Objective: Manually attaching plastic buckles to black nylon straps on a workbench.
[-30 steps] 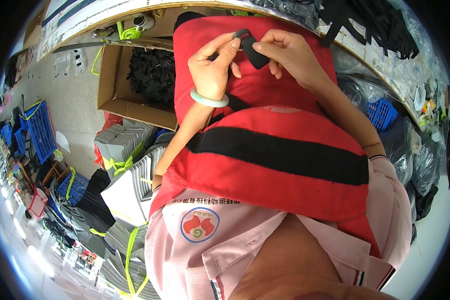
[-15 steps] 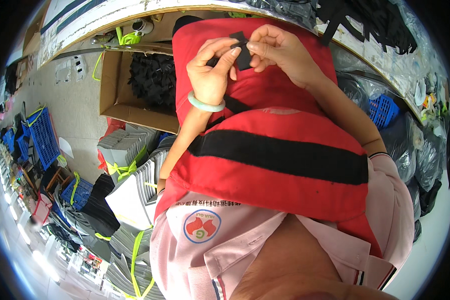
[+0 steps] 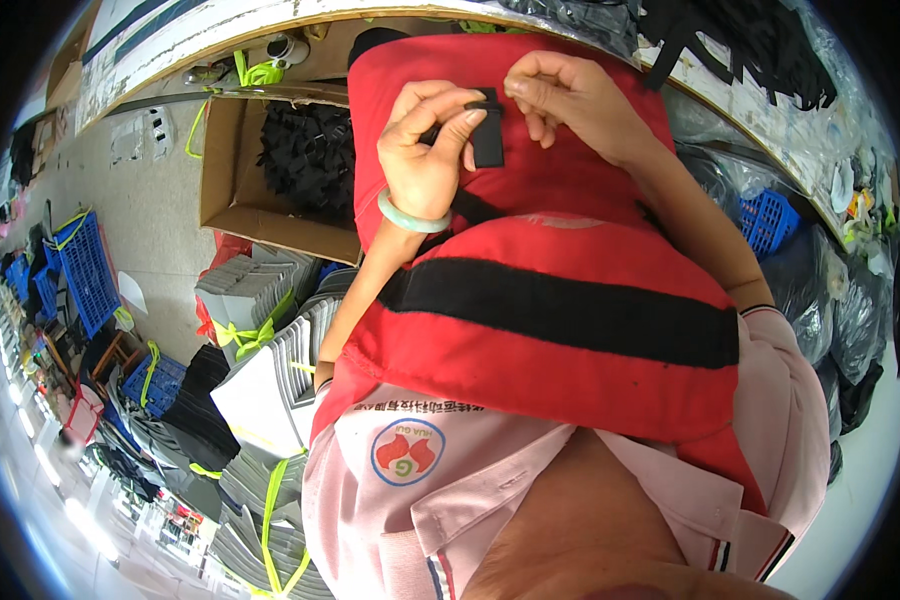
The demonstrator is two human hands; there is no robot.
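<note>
My left hand (image 3: 422, 150), with a pale green bangle (image 3: 413, 215) at its wrist, pinches a short piece of black webbing (image 3: 488, 140) between thumb and fingers. The piece hangs flat and narrow beside the thumb over my red apron (image 3: 560, 340); the fingers hide part of it. Just to its right, apart from the webbing, is my right hand (image 3: 580, 105). Its thumb and forefinger are pressed together with the other fingers curled; whether anything small is between the tips I cannot make out.
An open cardboard box (image 3: 280, 225) full of black pieces stands to the left. A white worktable (image 3: 185, 75) runs along the far side, with black straps (image 3: 740, 45) at its right. Grey stacked sheets (image 3: 260, 290) tied with yellow-green bands lie at left; blue baskets (image 3: 767, 222) and plastic bags are around.
My right hand has let go of the black webbing and drawn off a little to the right. The piece, held by both hands before, now hangs straighter from my left hand alone.
</note>
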